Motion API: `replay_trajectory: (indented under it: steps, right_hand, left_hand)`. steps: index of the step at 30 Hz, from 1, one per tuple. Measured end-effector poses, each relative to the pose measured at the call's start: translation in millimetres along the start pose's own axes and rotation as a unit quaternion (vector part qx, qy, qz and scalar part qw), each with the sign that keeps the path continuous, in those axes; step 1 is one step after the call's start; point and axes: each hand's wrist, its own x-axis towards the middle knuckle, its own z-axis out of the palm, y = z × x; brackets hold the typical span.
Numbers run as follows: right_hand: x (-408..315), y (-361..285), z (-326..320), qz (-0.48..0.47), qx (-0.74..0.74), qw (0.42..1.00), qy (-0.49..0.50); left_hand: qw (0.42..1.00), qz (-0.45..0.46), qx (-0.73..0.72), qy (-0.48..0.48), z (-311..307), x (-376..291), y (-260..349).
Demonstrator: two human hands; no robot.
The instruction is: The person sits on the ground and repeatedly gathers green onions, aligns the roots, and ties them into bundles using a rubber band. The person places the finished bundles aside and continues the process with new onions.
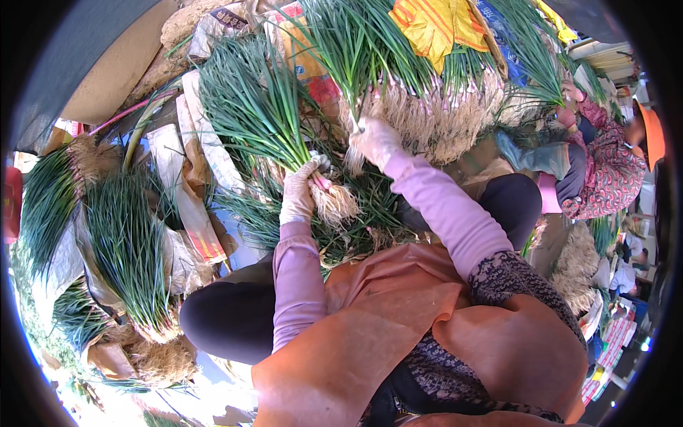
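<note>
My gloved left hand [299,195] is closed around a bunch of green onions [291,136] just above the pinkish bulbs. Its long leaves fan up and left, while the pale roots [335,205] hang towards me. Up and to the right, my gloved right hand [376,141] grips a few green onion stalks [353,101] low down, and their roots show below the fingers. Those stalks stand at the left end of a large row of green onions [421,80] with thick, fibrous roots. Loose leaves and stalks [352,235] lie beneath both hands, in front of my orange apron [368,331].
More green onion bundles [125,251] lie at left among woven sacks [184,187]. A yellow sack [440,29] covers part of the large row. At right a co-worker in an orange hat [651,136] sits handling green onions [539,69]. My knees flank the loose leaves.
</note>
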Motion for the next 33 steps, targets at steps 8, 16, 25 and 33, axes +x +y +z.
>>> replay_trajectory:
  steps: [8, 16, 25, 33]
  right_hand:
    - [-93.2, 1.2, 55.0, -0.184, 0.001, 0.978, -0.098]
    - [-69.6, -46.6, -6.3, -0.23, -0.09, 0.967, -0.065]
    - [-41.7, -42.1, 55.0, -0.361, -0.112, 0.925, -0.041]
    - [-95.4, -27.6, 3.5, -0.117, -0.129, 0.971, -0.161]
  left_hand:
    - [0.997, -0.03, 0.056, 0.046, -0.9, -3.8, -21.5]
    - [0.994, -0.011, 0.105, 0.022, 1.2, -36.3, -4.6]
    - [0.992, 0.025, 0.111, 0.052, 4.7, -49.8, -5.4]
    - [0.99, -0.014, 0.132, 0.037, -6.3, -52.0, -6.5]
